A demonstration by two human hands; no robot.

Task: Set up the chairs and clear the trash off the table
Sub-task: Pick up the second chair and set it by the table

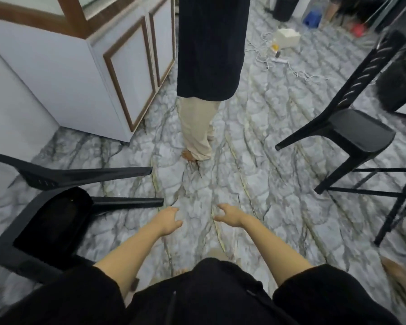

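A black plastic chair (45, 221) lies tipped on its side at the lower left, its legs pointing right along the marble-patterned floor. A second black chair (352, 130) leans tilted at the right, its seat raised and its backrest slanting up toward the top right. My left hand (168, 220) hovers just right of the fallen chair's leg tips, fingers spread, holding nothing. My right hand (229, 214) hangs beside it over the floor, fingers curled apart and empty. The table top is not in view.
Another person (209, 66) in a dark top and beige trousers stands straight ahead. A white cabinet with brown trim (103, 66) fills the upper left. Black metal legs (396, 195) stand at the right. A white box (287, 38), cables and small items litter the far floor.
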